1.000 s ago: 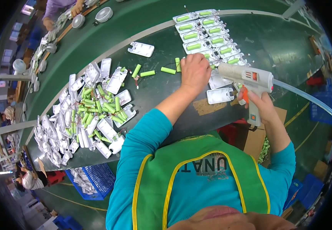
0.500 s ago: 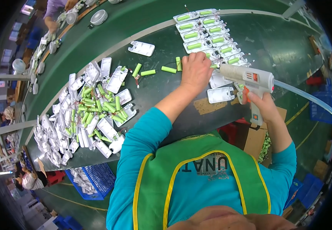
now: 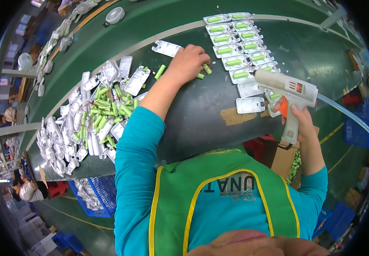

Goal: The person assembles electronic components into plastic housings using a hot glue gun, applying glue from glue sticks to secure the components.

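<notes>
My left hand [image 3: 187,64] is over the table, fingers bent and close together, fingertips on a green battery cell [image 3: 207,69]. Its thumb is hidden. Another green cell [image 3: 200,76] pokes out below the fingers, and a white plastic shell [image 3: 166,48] lies just beyond the hand. My right hand [image 3: 298,121] grips a white glue gun [image 3: 297,91] by its handle, a finger at the orange trigger [image 3: 283,106]. The gun's front end points left, beside a white shell holding a green cell [image 3: 240,75]. Below that are white shells without cells [image 3: 249,105].
Two columns of wired shells with cells [image 3: 225,50] run toward the far edge. A heap of white shells and green cells [image 3: 101,111] covers the table's left. Clear tubing [image 3: 342,109] trails rightward from the gun. A blue basket [image 3: 104,192] stands below the table edge.
My left hand has moved left, away from the rows of shells, to the loose cells. The glue gun stays in my right hand, its front end now apart from my left hand.
</notes>
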{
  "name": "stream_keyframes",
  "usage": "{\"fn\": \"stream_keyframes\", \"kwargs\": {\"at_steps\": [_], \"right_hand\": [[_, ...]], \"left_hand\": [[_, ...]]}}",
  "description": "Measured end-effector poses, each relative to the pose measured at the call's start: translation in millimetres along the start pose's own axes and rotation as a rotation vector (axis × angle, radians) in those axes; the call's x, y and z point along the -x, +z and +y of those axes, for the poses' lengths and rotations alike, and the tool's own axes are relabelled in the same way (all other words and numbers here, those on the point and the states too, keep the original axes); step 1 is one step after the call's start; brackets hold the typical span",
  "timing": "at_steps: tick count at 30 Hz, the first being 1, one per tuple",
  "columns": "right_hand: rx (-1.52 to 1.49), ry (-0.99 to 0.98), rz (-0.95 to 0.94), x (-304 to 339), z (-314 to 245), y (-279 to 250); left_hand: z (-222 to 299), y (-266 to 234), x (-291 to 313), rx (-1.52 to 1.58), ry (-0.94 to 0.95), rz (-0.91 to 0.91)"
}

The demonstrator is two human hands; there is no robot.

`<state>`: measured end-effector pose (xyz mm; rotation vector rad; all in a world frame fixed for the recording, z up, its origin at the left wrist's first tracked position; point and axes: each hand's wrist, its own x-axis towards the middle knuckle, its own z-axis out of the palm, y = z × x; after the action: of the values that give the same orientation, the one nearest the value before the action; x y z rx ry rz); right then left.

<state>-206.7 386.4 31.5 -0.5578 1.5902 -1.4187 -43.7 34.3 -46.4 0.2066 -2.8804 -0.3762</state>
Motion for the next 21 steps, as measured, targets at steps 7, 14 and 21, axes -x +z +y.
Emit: {"fn": "stream_keyframes", "kwargs": {"at_steps": [7,14,21], "right_hand": [[0.05,0.066,-0.036,14.2,5.3,9.5],[0.167,0.109,-0.045,17.0,6.8,13.0],[0.178,0.012,-0.001,19.0,11.8,10.5]], "left_hand": [[-4.3,-37.2,10.6,0.145,-0.549,-0.015],[1.4,-44.7,34.9,0.818,-0.623,0.261],[69.7,-3.0,34.9,1.017,-0.488,0.37]]}}
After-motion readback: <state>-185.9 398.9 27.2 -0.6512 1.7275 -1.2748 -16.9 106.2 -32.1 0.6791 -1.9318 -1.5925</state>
